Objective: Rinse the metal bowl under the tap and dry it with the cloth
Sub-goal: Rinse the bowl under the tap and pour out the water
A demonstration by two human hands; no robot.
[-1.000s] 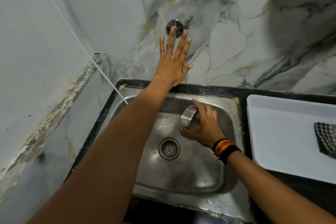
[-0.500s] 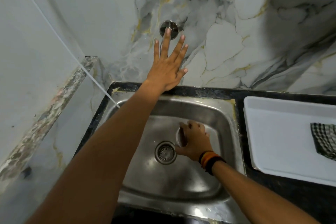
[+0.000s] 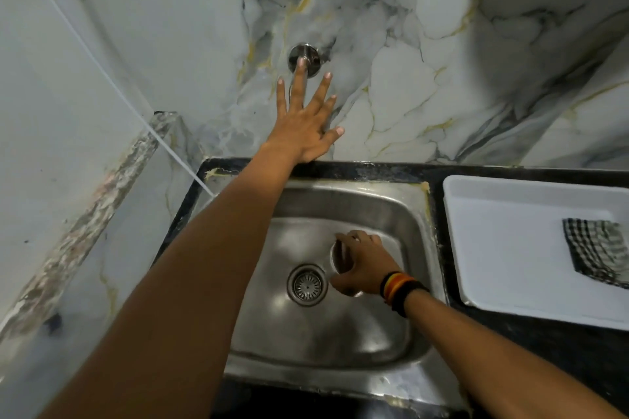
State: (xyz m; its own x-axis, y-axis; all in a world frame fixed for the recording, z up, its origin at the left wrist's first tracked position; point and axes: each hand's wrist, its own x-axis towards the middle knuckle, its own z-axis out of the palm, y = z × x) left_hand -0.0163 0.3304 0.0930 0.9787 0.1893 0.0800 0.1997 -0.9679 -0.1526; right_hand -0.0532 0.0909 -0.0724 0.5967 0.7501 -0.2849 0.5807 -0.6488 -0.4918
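Observation:
A small metal bowl (image 3: pixel 337 257) lies low in the steel sink (image 3: pixel 340 337), just right of the drain, mostly hidden under my right hand (image 3: pixel 366 265), which grips it from above. My left hand (image 3: pixel 303 122) is stretched up the marble wall with fingers spread, its middle fingertip over the round chrome tap fitting (image 3: pixel 304 58). No water is visible. A black-and-white checked cloth (image 3: pixel 595 253) lies crumpled in the white tray (image 3: pixel 503 248) at the right.
The sink sits in a dark counter (image 3: pixel 561 350). A marble wall (image 3: pixel 442 61) rises behind it, and a side wall with a ledge (image 3: pixel 85 231) closes the left. A thin white cord (image 3: pixel 102 68) runs diagonally down to the sink's left corner.
My right hand has lowered the bowl from mid-sink height to the sink floor beside the drain. My left hand stays spread at the tap fitting.

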